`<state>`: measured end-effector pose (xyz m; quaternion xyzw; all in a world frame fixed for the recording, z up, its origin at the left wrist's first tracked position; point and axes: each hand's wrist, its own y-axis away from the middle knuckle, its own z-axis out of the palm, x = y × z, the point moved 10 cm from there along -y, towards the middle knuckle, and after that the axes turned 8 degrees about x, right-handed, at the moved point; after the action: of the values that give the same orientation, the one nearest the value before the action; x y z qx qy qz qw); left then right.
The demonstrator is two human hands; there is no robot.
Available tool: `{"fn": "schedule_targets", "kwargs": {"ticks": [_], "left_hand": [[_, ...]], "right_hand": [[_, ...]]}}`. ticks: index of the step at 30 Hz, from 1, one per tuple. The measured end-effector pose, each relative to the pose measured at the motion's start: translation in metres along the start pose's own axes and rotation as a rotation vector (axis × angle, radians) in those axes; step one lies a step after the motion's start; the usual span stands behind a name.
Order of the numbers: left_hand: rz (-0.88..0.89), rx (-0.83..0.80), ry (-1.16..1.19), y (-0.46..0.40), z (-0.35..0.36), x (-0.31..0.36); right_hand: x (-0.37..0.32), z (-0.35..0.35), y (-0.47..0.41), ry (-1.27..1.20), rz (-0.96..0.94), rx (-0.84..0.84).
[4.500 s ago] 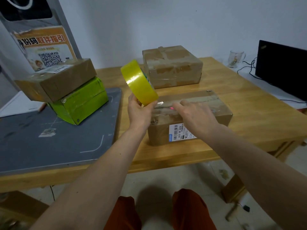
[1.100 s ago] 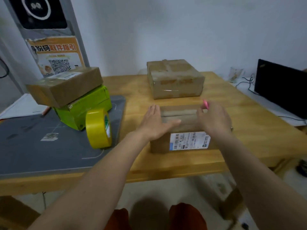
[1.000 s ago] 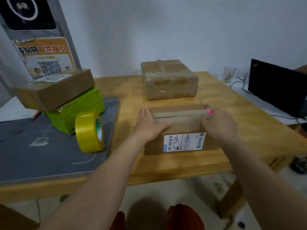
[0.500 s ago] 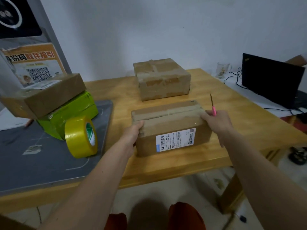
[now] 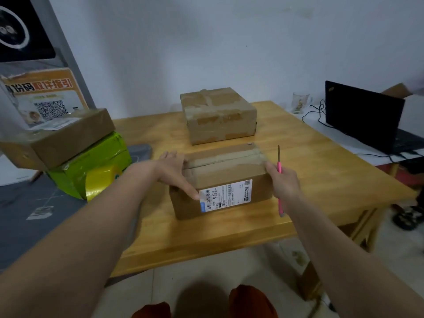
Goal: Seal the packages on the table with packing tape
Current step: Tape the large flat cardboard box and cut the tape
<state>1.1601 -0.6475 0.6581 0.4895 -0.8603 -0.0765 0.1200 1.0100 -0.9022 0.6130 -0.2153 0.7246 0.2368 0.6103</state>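
Observation:
A brown cardboard package (image 5: pixel 226 173) with a white shipping label lies near the front of the wooden table (image 5: pixel 321 171), tape running along its top seam. My left hand (image 5: pixel 173 171) holds its left end, thumb on the front face and fingers over the top corner. My right hand (image 5: pixel 283 180) rests against its right end while gripping a pink-handled cutter (image 5: pixel 279 167) with the blade pointing up. The yellow tape roll (image 5: pixel 99 183) stands on the grey mat, partly hidden by my left forearm. A second taped package (image 5: pixel 218 114) sits farther back.
On the left a brown box (image 5: pixel 66 136) lies stacked on a green box (image 5: pixel 91 161), both on a grey mat (image 5: pixel 27 214). A laptop (image 5: pixel 364 115), cables and a glass mug (image 5: pixel 300 102) stand on the white desk at right. A QR-code poster leans at far left.
Both hands slid from the package's top to its two ends. The tape roll, held in my left hand 4.5 s ago, stands on the mat. The view shifted left.

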Motion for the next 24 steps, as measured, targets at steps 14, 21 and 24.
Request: {"fn": "schedule_targets", "kwargs": {"ticks": [14,21,24], "left_hand": [[-0.098,0.128,0.132,0.019,0.020,-0.019],[-0.576,0.484,0.558,0.053,0.012,-0.047],[-0.751,0.602,0.790,0.063,0.016,-0.045]], "right_hand": [[-0.009,0.045,-0.025,-0.002,0.025,-0.043],[-0.014,0.103,0.000,0.071,0.077,-0.131],[-0.017,0.153,0.042,-0.129,0.110,-0.375]]}}
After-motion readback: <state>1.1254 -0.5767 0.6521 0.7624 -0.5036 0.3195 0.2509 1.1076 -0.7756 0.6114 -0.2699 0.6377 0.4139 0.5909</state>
